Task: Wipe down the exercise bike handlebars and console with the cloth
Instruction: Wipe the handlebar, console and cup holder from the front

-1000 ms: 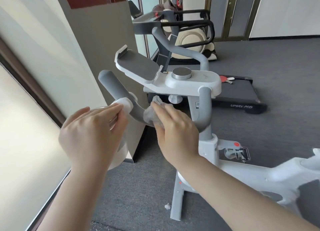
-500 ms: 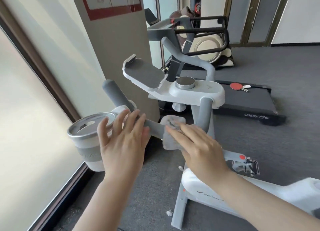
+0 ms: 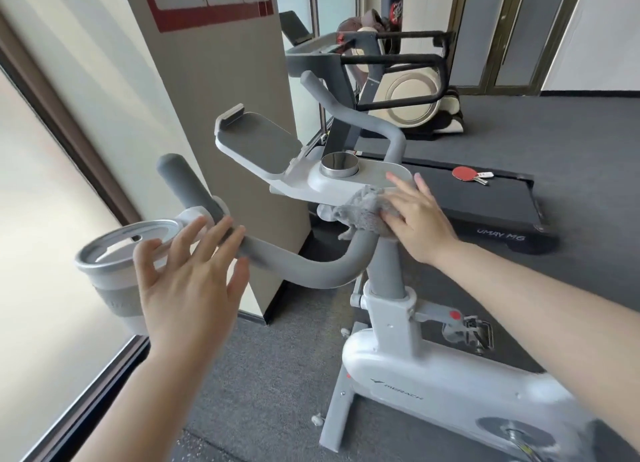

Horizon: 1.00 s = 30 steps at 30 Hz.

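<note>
Right hand (image 3: 420,219), fingers straight, presses a grey cloth (image 3: 363,212) against the near edge of the white console (image 3: 349,184), just above the stem (image 3: 388,271). Left hand (image 3: 187,281), fingers spread and straight, hovers at the left handlebar (image 3: 298,271), in front of the cup holder (image 3: 104,271); contact cannot be told. A treadmill (image 3: 485,205) lies behind.

A crumpled grey cloth (image 3: 363,213) lies bunched against the white console's (image 3: 349,184) near edge, above the grey handlebar (image 3: 304,271).
</note>
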### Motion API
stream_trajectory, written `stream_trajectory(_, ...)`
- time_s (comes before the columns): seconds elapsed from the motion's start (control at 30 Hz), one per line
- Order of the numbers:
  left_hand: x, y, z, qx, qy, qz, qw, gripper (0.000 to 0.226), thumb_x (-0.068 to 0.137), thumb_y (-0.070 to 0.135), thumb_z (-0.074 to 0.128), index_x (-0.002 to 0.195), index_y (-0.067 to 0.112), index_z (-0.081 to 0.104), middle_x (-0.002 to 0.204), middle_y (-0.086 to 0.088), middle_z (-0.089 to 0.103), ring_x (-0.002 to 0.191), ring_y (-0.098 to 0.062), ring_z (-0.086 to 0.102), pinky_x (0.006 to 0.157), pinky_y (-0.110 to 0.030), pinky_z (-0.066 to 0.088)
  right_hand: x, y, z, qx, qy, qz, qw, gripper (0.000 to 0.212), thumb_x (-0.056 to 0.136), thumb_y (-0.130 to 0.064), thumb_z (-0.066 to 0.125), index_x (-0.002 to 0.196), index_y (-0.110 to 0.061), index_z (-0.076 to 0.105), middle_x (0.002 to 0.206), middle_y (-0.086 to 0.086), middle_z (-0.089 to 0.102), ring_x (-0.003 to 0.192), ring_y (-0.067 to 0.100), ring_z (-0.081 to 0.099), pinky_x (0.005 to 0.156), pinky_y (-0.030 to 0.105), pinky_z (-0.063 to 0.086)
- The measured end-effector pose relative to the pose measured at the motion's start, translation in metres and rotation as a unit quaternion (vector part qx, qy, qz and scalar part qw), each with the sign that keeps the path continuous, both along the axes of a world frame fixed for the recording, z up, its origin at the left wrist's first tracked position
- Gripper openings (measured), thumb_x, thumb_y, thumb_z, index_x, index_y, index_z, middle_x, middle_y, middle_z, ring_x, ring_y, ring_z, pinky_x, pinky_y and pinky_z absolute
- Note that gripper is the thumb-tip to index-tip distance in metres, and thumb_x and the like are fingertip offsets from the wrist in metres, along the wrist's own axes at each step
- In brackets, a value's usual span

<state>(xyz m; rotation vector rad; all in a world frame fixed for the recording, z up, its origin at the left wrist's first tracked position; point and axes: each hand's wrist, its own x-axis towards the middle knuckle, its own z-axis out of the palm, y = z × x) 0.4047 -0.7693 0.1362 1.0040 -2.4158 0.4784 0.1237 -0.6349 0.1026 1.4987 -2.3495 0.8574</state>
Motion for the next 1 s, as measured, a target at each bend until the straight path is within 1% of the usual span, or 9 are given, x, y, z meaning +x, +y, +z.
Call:
stream_trajectory(0.17, -0.014, 0.014, -0.004, 0.044, 0.04, 0.014, 0.998, 0.037, 0.09, 0.039, 0.039, 0.115, 0.028, 0.065, 0.129, 0.007, 0.06, 0.131, -0.021, 0.041, 0.111, -0.042, 0.008, 0.059, -0.002, -0.026, -0.122, -0.116, 0.059, 0.984, 0.032, 0.091, -0.01, 0.052, 0.12, -0.007, 0.064, 0.132, -0.005, 0.053, 0.125, -0.015, 0.028, 0.11, 0.005, 0.008)
stream_trajectory(0.27, -0.04, 0.029, -0.015, 0.124, 0.041, -0.056, 0.99, 0.042, 0.094, 0.037, 0.031, 0.124, 0.027, 0.059, 0.141, 0.007, 0.049, 0.141, -0.017, 0.026, 0.116, -0.036, 0.007, 0.037, 0.005, -0.018, -0.034, -0.07, 0.146, 0.986, 0.035, 0.095, -0.016, 0.053, 0.126, -0.002, 0.059, 0.138, 0.002, 0.051, 0.135, 0.005, 0.036, 0.118, 0.023, 0.016)
stream_trajectory(0.37, -0.058, 0.037, -0.026, 0.153, 0.077, -0.065, 0.983, 0.038, 0.096, 0.033, 0.033, 0.121, 0.028, 0.061, 0.14, 0.01, 0.048, 0.144, -0.014, 0.017, 0.116, -0.031, -0.003, 0.018, -0.018, -0.011, -0.058, -0.142, 0.041, 0.987, 0.04, 0.099, -0.02, 0.049, 0.134, -0.002, 0.051, 0.146, 0.007, 0.045, 0.143, 0.024, 0.028, 0.119, 0.032, 0.016)
stream_trajectory(0.43, -0.06, 0.039, -0.03, 0.147, 0.092, -0.05, 0.984, 0.04, 0.095, 0.034, 0.03, 0.116, 0.027, 0.064, 0.134, 0.009, 0.053, 0.142, -0.017, 0.021, 0.116, -0.031, -0.002, 0.047, -0.026, -0.018, -0.133, -0.193, -0.007, 0.972, 0.035, 0.095, -0.022, 0.052, 0.125, -0.005, 0.061, 0.142, 0.009, 0.049, 0.139, 0.022, 0.034, 0.115, 0.019, 0.015)
stream_trajectory(0.5, -0.059, 0.042, -0.031, 0.133, 0.087, -0.05, 0.986, 0.045, 0.093, 0.037, 0.026, 0.114, 0.026, 0.064, 0.13, 0.007, 0.057, 0.14, -0.02, 0.027, 0.117, -0.036, 0.008, 0.077, -0.015, -0.032, -0.159, -0.188, 0.067, 0.967, 0.032, 0.088, -0.025, 0.054, 0.111, -0.009, 0.069, 0.133, 0.009, 0.058, 0.13, 0.018, 0.047, 0.113, 0.013, 0.016)
stream_trajectory(0.6, -0.059, 0.042, -0.03, 0.127, 0.07, -0.048, 0.988, 0.049, 0.093, 0.04, 0.022, 0.114, 0.026, 0.064, 0.128, 0.008, 0.058, 0.139, -0.02, 0.03, 0.116, -0.04, 0.014, 0.048, 0.001, -0.03, -0.091, -0.082, 0.2, 0.972, 0.035, 0.091, -0.031, 0.056, 0.115, -0.008, 0.067, 0.13, 0.007, 0.06, 0.127, 0.017, 0.051, 0.117, 0.031, 0.022)
stream_trajectory(0.8, -0.062, 0.043, -0.033, 0.113, 0.088, -0.035, 0.989, 0.041, 0.093, 0.034, 0.026, 0.104, 0.025, 0.065, 0.118, 0.009, 0.061, 0.136, -0.021, 0.034, 0.113, -0.035, 0.015, 0.002, -0.028, -0.015, -0.141, -0.072, 0.047, 0.986, 0.024, 0.092, -0.016, 0.061, 0.109, 0.001, 0.065, 0.139, 0.011, 0.052, 0.139, 0.023, 0.036, 0.118, 0.042, 0.019)
stream_trajectory(0.9, -0.065, 0.045, -0.035, 0.111, 0.1, -0.026, 0.988, 0.04, 0.092, 0.032, 0.028, 0.102, 0.025, 0.066, 0.116, 0.008, 0.062, 0.136, -0.021, 0.035, 0.113, -0.034, 0.015, 0.05, -0.013, -0.045, -0.2, -0.089, 0.158, 0.963, 0.024, 0.092, -0.02, 0.056, 0.114, -0.01, 0.063, 0.135, -0.001, 0.055, 0.131, 0.014, 0.045, 0.109, 0.04, 0.035)
stream_trajectory(1.0, -0.066, 0.045, -0.035, 0.112, 0.103, -0.021, 0.988, 0.038, 0.093, 0.032, 0.029, 0.102, 0.026, 0.065, 0.117, 0.009, 0.061, 0.137, -0.019, 0.034, 0.114, -0.03, 0.009, 0.019, 0.0, -0.041, -0.13, -0.004, 0.249, 0.96, 0.036, 0.088, -0.009, 0.049, 0.122, -0.013, 0.061, 0.131, 0.002, 0.058, 0.124, 0.019, 0.052, 0.108, 0.031, 0.036)
